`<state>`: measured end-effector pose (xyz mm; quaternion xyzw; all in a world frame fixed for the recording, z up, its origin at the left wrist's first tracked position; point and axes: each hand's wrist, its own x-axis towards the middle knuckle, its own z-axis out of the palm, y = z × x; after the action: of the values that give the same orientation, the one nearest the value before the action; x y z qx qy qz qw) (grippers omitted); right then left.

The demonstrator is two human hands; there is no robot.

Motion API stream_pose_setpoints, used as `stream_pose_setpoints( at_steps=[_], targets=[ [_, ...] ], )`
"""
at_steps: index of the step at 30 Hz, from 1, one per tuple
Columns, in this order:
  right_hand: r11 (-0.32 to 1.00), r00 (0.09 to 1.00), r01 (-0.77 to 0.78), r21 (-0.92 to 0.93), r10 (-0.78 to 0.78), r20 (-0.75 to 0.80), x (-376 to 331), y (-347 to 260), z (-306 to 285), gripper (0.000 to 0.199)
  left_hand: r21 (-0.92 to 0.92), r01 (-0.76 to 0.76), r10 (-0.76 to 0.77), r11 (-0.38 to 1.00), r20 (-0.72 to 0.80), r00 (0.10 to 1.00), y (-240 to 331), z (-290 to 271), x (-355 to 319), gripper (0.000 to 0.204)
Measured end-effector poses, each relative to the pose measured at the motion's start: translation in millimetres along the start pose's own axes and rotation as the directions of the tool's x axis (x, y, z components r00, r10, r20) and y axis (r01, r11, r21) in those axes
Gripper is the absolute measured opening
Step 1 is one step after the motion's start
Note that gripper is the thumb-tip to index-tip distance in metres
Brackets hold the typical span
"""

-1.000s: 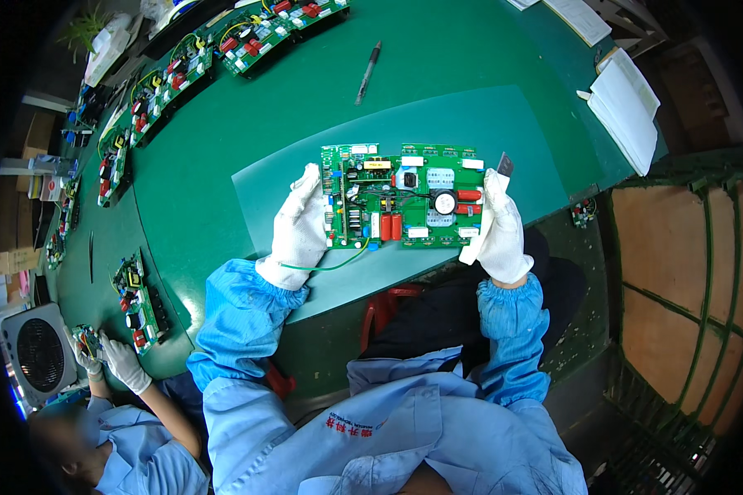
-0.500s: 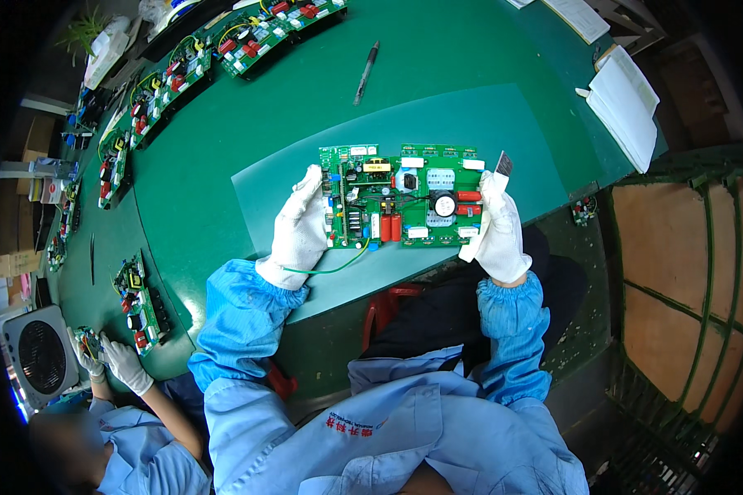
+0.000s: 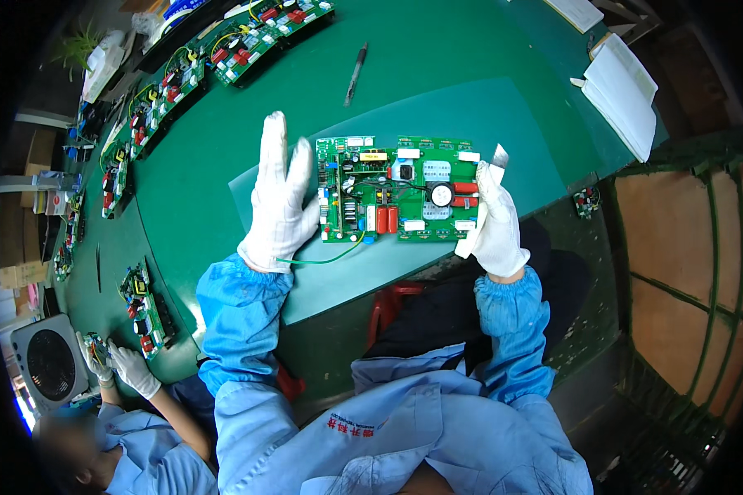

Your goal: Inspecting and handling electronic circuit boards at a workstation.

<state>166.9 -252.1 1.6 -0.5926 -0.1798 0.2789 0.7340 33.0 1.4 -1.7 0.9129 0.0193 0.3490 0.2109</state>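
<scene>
A green circuit board (image 3: 413, 194) lies flat in front of me, with red capacitors, a round white-topped part and several white blocks on it. A loose green wire (image 3: 326, 261) curves from its lower left toward my glove. My left hand (image 3: 281, 194), in a white glove, is open beside the board's left edge, fingers stretched away from me. The thumb side is close to the edge; I cannot tell if it touches. My gloved right hand (image 3: 498, 216) grips the board's right edge. A slim, pale, blade-like piece with a grey tip (image 3: 500, 156) also sticks out of it.
A translucent sheet (image 3: 504, 107) covers the green table (image 3: 437, 41) under the board. A pen (image 3: 357, 73) lies beyond. More boards (image 3: 248, 54) line the left side. Papers (image 3: 623, 99) lie far right. At lower left a co-worker's gloved hands (image 3: 132, 370) handle a board near a fan (image 3: 49, 361).
My left hand has let go of the board's left edge and opened, its fingers now stretched out. My right hand keeps its hold. The view has shifted slightly.
</scene>
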Motion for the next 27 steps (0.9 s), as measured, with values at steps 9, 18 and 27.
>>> stream_pose_setpoints(
  at_steps=[9, 18, 27],
  targets=[
    [0.926, 0.981, -0.183, 0.33, 0.195, -0.005, 5, 2, -3, 0.046, 0.076, -0.273, 0.264, 0.959, 0.111, 0.958, 11, -5, 0, 0.048],
    [0.881, 0.978, -0.197, 0.431, 0.21, 0.016, 4, -1, 1, 0.044, 0.047, -0.333, 0.32, 0.942, 0.182, 0.93, 9, -7, 4, 0.044],
    [0.884, 0.974, -0.188, 0.427, 0.224, -0.034, 4, 1, 1, 0.042, 0.076, -0.308, 0.288, 0.948, 0.203, 0.936, 8, -7, 4, 0.044]
  ],
)
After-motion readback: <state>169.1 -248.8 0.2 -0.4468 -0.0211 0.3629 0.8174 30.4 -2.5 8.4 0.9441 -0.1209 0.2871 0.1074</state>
